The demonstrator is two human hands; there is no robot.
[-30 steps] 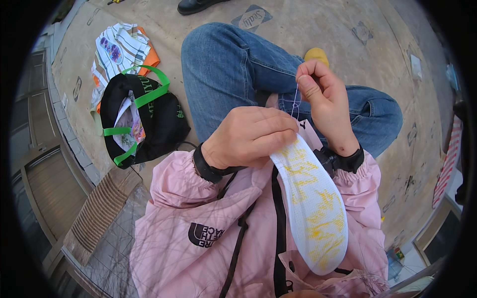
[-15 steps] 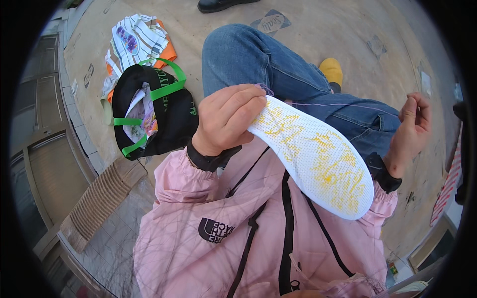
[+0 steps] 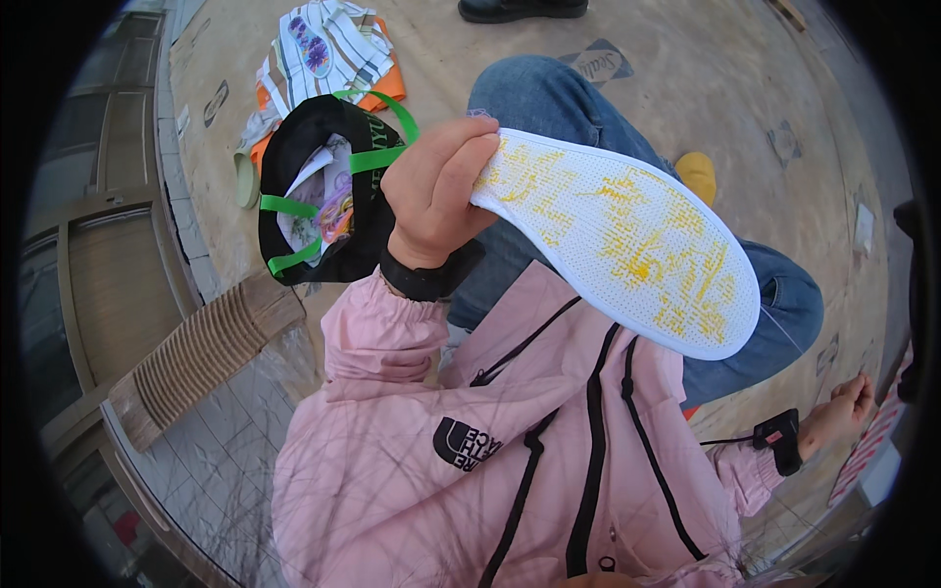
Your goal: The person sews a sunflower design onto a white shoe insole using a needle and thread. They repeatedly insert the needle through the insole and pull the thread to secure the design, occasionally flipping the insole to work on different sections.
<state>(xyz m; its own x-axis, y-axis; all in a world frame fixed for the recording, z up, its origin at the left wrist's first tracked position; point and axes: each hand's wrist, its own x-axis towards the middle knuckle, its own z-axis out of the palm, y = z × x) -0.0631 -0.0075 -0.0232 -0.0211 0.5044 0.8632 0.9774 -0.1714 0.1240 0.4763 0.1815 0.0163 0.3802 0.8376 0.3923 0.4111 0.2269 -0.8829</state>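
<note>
My left hand [image 3: 439, 191] is closed on the narrow end of a white shoe insole [image 3: 578, 240], fingers on top. Yellow stitches cover much of the insole's mesh-like face, which is turned toward me. A small tangle of pale purple thread [image 3: 480, 115] shows by the left fingertips. Thin thread [image 3: 784, 331] runs from behind the insole's wide end toward my right hand [image 3: 838, 416]. That hand is drawn out to the far right, its fingers pinched together on the thread. Whether a needle is in it is too small to tell.
A black bag [image 3: 368, 220] with green handles stands at left, holding papers and colourful thread. Behind it, an insole with purple flowers [image 3: 312, 47] lies on striped cloth [image 3: 348, 69]. A ridged brown board [image 3: 201, 358] lies nearer. A dark shoe [image 3: 522, 10] is at the top.
My right hand has moved outward and down to the right, away from the insole. The left hand has raised the insole slightly, and the view has shifted.
</note>
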